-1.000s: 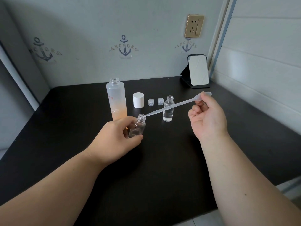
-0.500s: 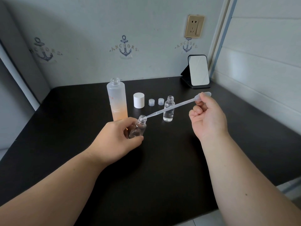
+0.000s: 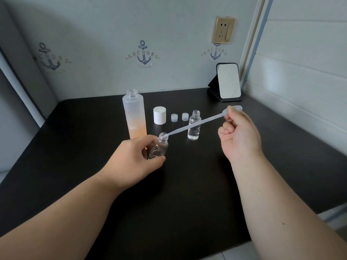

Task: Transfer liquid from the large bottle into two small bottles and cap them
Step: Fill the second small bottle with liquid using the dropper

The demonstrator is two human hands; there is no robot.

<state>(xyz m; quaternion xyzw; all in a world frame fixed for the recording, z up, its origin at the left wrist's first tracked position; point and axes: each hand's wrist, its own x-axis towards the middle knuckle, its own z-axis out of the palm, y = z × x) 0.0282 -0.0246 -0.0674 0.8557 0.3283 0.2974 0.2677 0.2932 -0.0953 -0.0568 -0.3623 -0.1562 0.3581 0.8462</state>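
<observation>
My left hand (image 3: 131,158) grips a small clear bottle (image 3: 160,147), tilted toward the right above the black table (image 3: 187,194). My right hand (image 3: 239,134) pinches the bulb of a clear plastic pipette (image 3: 195,124), whose tip sits in that bottle's open mouth. A second small bottle (image 3: 194,126) stands upright behind the pipette, uncapped, with clear liquid in it. The large frosted bottle (image 3: 134,115) with an orange lower half stands open at the back left. Its white cap (image 3: 159,115) and two small clear caps (image 3: 174,117) (image 3: 185,116) lie beside it.
A small standing mirror (image 3: 228,81) leans at the back right corner near the wall. A wall socket (image 3: 223,30) is above it. The table's front edge runs across the lower right, with floor beyond.
Both hands and the pipette stay almost still; the pipette tip remains in the mouth of the tilted small bottle.
</observation>
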